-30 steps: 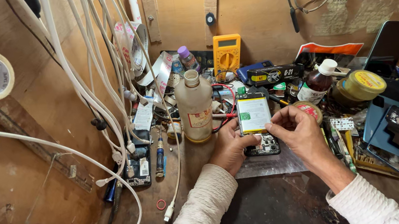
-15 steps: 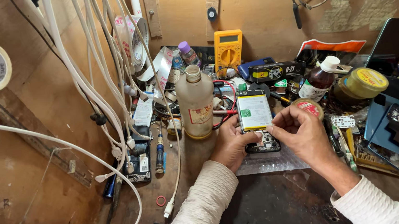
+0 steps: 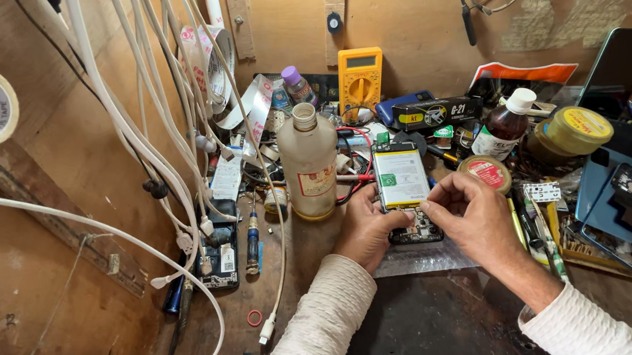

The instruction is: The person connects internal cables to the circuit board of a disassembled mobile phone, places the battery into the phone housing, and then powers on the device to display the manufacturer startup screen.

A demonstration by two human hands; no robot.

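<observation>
Presently: opened phone (image 3: 404,189) under inspection.
Left hand (image 3: 365,228) grasps its left edge; right hand (image 3: 471,213) pinches its lower right corner, beside plastic bottle (image 3: 311,166).

Both hands, left (image 3: 364,233) and right (image 3: 474,216), around an opened phone (image 3: 405,189) beside a plastic bottle (image 3: 311,166).

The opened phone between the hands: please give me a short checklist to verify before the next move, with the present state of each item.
1. Opened phone lies flat on the bench: ok.
2. Left hand steadies its left edge: ok.
3. Right hand fingers are at its lower right edge: ok.
4. Whether the fingers pinch a small part: cannot tell.
5. Plastic bottle stands upright but close beside the phone: not ok.
6. Space around is free of loose items; a round tin and cables crowd it: not ok.
</observation>
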